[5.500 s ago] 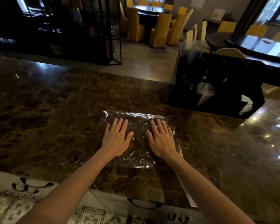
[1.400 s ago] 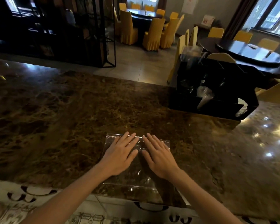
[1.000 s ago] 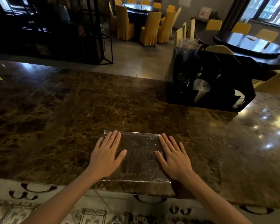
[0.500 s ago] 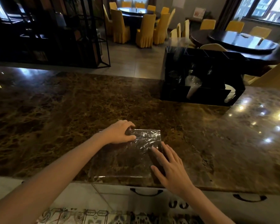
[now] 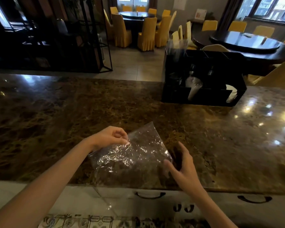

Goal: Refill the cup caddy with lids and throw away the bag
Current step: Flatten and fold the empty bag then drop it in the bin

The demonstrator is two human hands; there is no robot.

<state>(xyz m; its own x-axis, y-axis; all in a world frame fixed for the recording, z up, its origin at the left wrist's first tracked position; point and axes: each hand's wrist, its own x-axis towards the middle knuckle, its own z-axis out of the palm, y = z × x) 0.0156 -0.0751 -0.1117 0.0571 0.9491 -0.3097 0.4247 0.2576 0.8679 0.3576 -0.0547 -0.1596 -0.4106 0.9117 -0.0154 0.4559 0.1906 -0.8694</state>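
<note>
- Hands: two — left hand (image 5: 109, 137), right hand (image 5: 183, 168).
- Clear plastic bag (image 5: 132, 155): one.
- Black cup caddy (image 5: 202, 78): one, on the marble counter (image 5: 56, 112).
- Stacks of white lids (image 5: 231, 94) at the caddy's right end: one; the number of lids cannot be told.
- Round dining tables: two — far table (image 5: 135, 14), near table (image 5: 243, 41).
- Drawer handles on the counter front: two — (image 5: 149, 195), (image 5: 254, 199).
</note>
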